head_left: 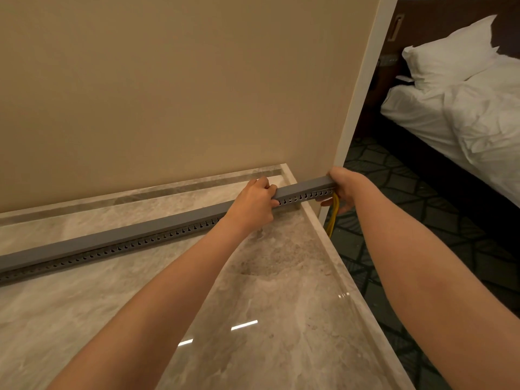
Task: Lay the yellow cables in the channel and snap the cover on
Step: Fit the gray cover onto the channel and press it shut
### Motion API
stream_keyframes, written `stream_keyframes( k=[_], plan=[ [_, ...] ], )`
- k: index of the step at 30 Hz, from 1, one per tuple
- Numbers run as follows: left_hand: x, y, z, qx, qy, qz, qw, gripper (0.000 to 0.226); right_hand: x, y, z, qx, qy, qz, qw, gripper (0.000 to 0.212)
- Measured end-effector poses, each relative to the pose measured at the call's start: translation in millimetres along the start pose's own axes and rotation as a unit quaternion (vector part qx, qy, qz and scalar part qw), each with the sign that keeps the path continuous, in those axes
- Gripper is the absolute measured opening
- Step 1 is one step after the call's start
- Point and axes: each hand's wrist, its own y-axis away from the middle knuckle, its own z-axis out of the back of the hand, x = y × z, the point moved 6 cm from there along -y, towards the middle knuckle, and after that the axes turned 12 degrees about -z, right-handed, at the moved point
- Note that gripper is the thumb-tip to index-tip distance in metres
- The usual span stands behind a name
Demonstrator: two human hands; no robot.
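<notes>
A long grey slotted channel [118, 243] lies across the marble counter [281, 319], running from the left edge up to the right corner, with a smooth grey cover [298, 188] along its top. My left hand [254, 202] grips the channel and cover near the right end, fingers curled over the top. My right hand [347, 187] holds the very end of the channel, which overhangs the counter edge. Yellow cables [333, 218] hang down out of that end, below my right hand. The cables inside the channel are hidden.
A beige wall [168, 80] rises just behind the channel and ends in a white corner trim [363, 80]. Right of the counter the patterned carpet floor [399, 192] drops away. A bed with white sheets and a pillow [455, 94] stands at the far right.
</notes>
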Motion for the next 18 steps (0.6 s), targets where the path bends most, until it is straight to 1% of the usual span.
stream_keyframes(
  k=[3, 6, 10, 14, 18],
  plan=[
    [2.3, 1.3, 1.7, 0.002, 0.011, -0.006, 1.000, 0.031, 4.5, -0.1, -4.7, -0.027, -0.012, 0.039, 0.999, 0.031],
    [4.2, 1.4, 3.5, 0.016, 0.018, -0.010, 1.000, 0.030, 8.2, -2.7, -7.1, -0.038, 0.014, 0.061, 0.997, 0.031],
    [5.3, 1.3, 2.9, 0.021, 0.028, -0.014, 0.999, 0.028, 7.5, -0.2, -3.1, -0.011, 0.017, 0.053, 0.998, 0.028],
    [9.6, 4.5, 1.3, 0.012, 0.048, -0.016, 0.999, 0.029, 8.6, 5.8, -7.9, -0.018, 0.077, 0.048, 0.996, 0.032],
    [16.5, 10.2, 2.0, -0.007, 0.073, -0.022, 0.997, 0.033, 10.6, 7.0, -11.7, -0.033, 0.135, 0.051, 0.989, 0.041]
  ],
)
